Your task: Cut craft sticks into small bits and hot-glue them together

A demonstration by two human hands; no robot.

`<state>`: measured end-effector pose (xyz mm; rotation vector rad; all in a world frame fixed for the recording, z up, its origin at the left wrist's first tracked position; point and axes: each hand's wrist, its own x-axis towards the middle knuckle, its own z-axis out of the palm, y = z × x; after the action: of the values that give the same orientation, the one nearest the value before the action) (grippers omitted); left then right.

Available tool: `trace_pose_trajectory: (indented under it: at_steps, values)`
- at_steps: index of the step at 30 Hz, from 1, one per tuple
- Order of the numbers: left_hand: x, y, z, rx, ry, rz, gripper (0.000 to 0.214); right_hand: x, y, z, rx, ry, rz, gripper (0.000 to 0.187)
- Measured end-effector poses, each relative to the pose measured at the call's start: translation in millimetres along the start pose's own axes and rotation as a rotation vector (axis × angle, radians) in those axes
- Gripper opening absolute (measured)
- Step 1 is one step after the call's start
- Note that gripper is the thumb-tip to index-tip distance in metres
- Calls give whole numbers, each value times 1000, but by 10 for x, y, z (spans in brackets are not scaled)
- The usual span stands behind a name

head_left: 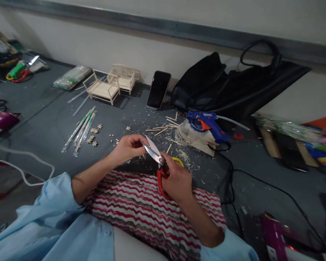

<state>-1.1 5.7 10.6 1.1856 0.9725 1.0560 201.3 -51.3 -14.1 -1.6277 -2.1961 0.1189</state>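
My right hand [177, 178] is closed round the red and yellow handles of a pair of scissors [155, 155], whose blades point up and left and stand slightly apart. At the blade tips, my left hand [129, 148] pinches with thumb and forefinger; whatever lies between them is too small to make out. Beyond the hands lie loose thin wooden sticks [159, 129] and pale crumbs. Several small flower-shaped wooden pieces [91, 137] rest to the left, beside sticks in clear wrappers [83, 131].
Two miniature wooden benches [104, 89] stand near the wall, left of an upright phone [159, 90]. A blue glue gun [206, 123] rests on a clear jar [186, 133], its black cord trailing right. Behind is a black bag [220, 87]. Striped cloth [149, 206] covers the near edge.
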Motion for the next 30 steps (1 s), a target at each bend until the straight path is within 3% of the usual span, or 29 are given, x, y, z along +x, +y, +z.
trace_pose_trajectory:
  at_steps: [19, 27, 30]
  values:
    - [-22, 5, -40, 51, 8, -20, 15, -52, 40, 50, -8, -11, -42, 42]
    - [-18, 20, -38, -69, -15, -101, 22, 33, 109, 25, 232, 16, 123, 41]
    - [-16, 17, -34, -119, -18, -107, 21, 20, 106, 2, 308, 1, 103, 43]
